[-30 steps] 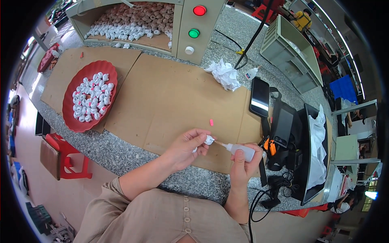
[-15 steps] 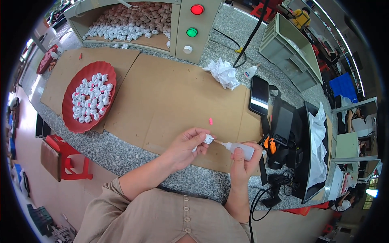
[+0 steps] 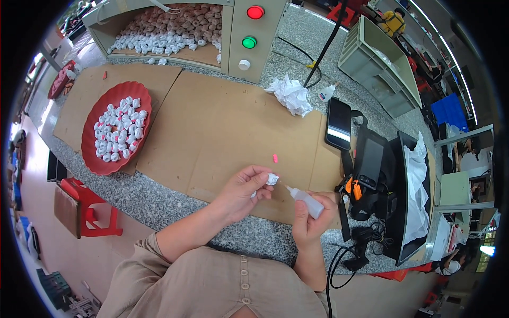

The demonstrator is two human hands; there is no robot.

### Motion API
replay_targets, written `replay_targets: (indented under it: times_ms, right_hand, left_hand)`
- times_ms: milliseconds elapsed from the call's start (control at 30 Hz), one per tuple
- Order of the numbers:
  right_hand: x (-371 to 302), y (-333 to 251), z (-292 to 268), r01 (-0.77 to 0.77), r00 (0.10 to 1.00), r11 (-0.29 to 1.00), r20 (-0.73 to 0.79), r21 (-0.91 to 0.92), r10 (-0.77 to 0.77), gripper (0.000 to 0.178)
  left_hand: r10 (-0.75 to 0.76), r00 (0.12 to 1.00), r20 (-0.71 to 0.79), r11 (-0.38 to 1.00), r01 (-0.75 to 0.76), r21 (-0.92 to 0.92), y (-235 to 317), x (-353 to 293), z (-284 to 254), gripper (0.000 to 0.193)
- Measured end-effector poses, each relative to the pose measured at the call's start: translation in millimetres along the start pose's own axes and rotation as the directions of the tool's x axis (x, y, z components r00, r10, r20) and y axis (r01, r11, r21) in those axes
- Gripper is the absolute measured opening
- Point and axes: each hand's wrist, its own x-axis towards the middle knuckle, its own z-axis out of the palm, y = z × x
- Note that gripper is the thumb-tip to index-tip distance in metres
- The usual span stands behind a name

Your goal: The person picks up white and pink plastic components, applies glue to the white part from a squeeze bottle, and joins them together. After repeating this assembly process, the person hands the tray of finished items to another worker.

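Observation:
Between the thumb and fingers of my left hand (image 3: 245, 192) is pinched a small white knob-like piece (image 3: 272, 179); a second white bit shows lower down among the curled fingers. My right hand (image 3: 314, 218) is wrapped round a translucent squeeze bottle (image 3: 307, 203) with a thin nozzle. The bottle tilts up to the left, its tip a short way from the white piece. A small pink piece (image 3: 275, 158) lies on the cardboard (image 3: 228, 127) just beyond my hands. Left of them, a red scalloped dish (image 3: 98, 165) holds many white pieces, some with pink parts.
A machine cabinet (image 3: 241, 40) with red and green buttons stands at the back, heaped with small pieces. Crumpled white paper (image 3: 290, 95), a small bottle (image 3: 327, 93), a phone (image 3: 339, 124), a black device (image 3: 371, 159) and a black tray (image 3: 395, 212) lie to the right. A grey-green crate (image 3: 379, 69) sits beyond.
My right hand has drawn the bottle a little down and left, tilting it more steeply and taking its tip away from the white piece. My left hand has hardly moved.

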Motion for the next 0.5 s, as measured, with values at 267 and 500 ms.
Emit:
replay_targets:
  times_ms: [267,500]
  right_hand:
    - [0.9,1.4,-2.0,0.012,1.000,0.998,0.010,-0.061,-0.011,0.031]
    - [3.0,-3.2,-4.4,-0.162,0.987,0.984,0.004,0.075,0.162,0.027]
  left_hand:
    - [0.009,1.000,-0.008,1.000,-0.009,-0.004,-0.1,0.7,-0.4,0.013]
    - [0.003,1.000,-0.007,1.000,-0.003,0.004,0.2,0.1,0.4,0.014]
